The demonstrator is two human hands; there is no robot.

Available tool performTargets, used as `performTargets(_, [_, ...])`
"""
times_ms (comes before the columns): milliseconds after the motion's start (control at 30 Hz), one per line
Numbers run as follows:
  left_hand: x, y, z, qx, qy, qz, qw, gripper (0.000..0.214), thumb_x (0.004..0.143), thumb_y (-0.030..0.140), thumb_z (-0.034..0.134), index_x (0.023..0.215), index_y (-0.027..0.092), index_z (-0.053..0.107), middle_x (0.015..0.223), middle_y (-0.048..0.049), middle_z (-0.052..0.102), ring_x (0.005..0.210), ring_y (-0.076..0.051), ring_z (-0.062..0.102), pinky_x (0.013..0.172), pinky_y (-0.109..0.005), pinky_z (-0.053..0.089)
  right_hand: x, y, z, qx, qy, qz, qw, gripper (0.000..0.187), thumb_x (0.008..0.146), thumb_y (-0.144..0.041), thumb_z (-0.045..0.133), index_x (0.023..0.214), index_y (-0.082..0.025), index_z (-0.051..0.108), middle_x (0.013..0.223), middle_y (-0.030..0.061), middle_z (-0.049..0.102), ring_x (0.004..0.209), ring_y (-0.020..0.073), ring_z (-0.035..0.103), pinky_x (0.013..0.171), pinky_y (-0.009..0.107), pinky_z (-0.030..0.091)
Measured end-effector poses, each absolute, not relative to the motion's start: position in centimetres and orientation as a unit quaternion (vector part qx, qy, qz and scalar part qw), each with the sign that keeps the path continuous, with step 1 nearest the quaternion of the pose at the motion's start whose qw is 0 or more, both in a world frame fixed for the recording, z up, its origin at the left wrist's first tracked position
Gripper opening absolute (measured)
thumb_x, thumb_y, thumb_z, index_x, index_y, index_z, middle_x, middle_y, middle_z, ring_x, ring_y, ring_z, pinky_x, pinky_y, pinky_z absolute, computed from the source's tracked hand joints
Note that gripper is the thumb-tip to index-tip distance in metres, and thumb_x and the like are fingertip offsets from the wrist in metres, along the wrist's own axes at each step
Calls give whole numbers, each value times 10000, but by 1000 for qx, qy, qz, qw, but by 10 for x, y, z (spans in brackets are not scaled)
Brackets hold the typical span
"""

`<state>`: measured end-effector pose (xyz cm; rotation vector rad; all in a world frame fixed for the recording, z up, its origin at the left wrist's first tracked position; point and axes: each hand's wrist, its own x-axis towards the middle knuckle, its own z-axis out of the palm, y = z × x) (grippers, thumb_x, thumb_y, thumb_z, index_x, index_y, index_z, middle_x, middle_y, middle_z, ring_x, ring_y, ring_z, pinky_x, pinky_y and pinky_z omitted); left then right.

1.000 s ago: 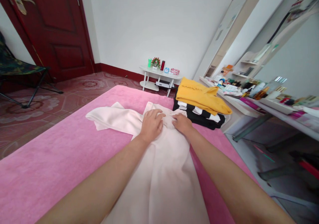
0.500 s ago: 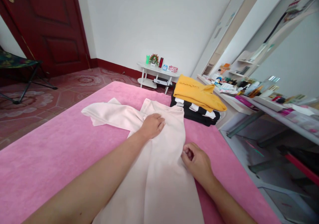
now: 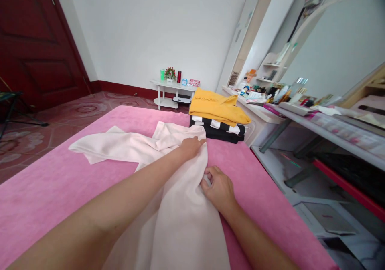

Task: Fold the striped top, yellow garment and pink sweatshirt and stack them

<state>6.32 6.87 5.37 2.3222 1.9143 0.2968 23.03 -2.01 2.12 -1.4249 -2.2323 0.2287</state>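
Note:
A pale pink long-sleeved garment (image 3: 183, 222) lies lengthwise in front of me, one side folded over and a sleeve (image 3: 111, 145) stretched out to the left. My left hand (image 3: 192, 147) rests on its upper part, fingers reaching toward the right edge, with the index finger extended. Lower down on that same edge, my right hand (image 3: 219, 185) pinches the cloth between thumb and curled fingers. Underneath is a pink bedspread (image 3: 54, 206). The garment's near end runs out of view below.
Beyond the garment sits a folded stack: a yellow top (image 3: 216, 105) over black-and-white clothes (image 3: 222, 131). A cluttered dressing table (image 3: 264, 111) stands on the right. A small white table (image 3: 168, 85) is by the far wall, and a red door (image 3: 36, 49) at left.
My left hand has slid across the garment toward its right edge, and its index finger now points out. My right hand stays at the edge. The view has turned slightly right.

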Motion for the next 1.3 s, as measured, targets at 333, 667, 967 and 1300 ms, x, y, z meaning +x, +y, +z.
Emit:
performTargets(333, [53,89,32,732,653,178,81,110,747,120,567,795,180,646,857,-52,675,841,-194,632,756,-268,458,229,-11,19,-557,-790,99,236,31,688,-196,556,678,-219,574,646,-37,600,543,104,497,530,218,271])
performTargets(667, [65,76,28,658,725,199,48,428,859,525,446,948,144,620,922,-166,676,900,-290,642,752,-350,459,232,-13,17,-556,-789,85,249,53,673,-171,529,639,-209,543,628,-33,595,537,103,494,525,215,272])
performTargets(967, [79,86,24,620,752,212,66,285,823,444,546,863,187,663,917,-126,692,921,-268,637,772,-328,443,231,-12,16,-550,-796,79,240,44,682,-181,518,659,-210,541,633,-30,589,539,106,487,532,216,270])
performTargets(1300, [57,85,14,549,709,424,128,340,903,391,383,860,190,653,713,8,662,687,-150,597,624,-231,422,241,-14,22,-607,-740,115,266,55,673,-201,508,623,-207,530,593,-28,585,544,119,504,540,224,281])
